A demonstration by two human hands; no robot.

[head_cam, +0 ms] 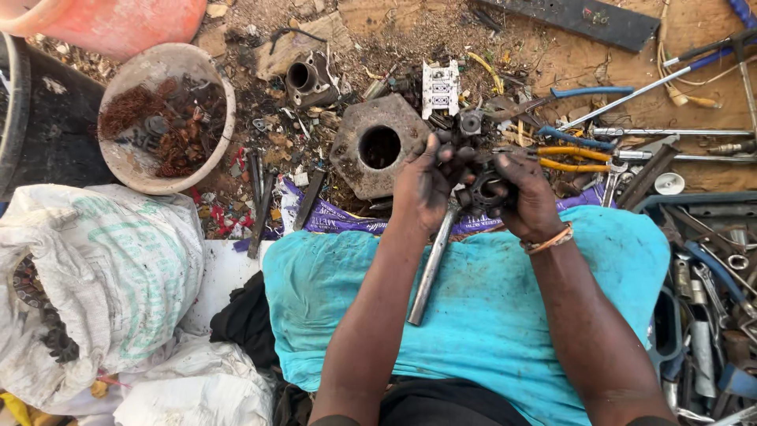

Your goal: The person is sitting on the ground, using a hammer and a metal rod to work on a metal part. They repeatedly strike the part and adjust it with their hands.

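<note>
My left hand (426, 185) and my right hand (528, 197) meet over my lap and together grip a small black greasy metal part (482, 192) with a round opening. A steel rod (432, 264) runs from under my left hand down across the turquoise cloth (473, 315) on my lap. Whether the rod joins the part is hidden by my fingers. Just beyond my hands lies a rusty metal block with a round hole (377, 146).
A bowl of rusty scrap (167, 118) sits at the upper left, white sacks (102, 268) at the left. Pliers with yellow handles (568, 158), long wrenches (670, 132) and loose tools (710, 300) crowd the right. A pink tub (118, 24) stands at the top.
</note>
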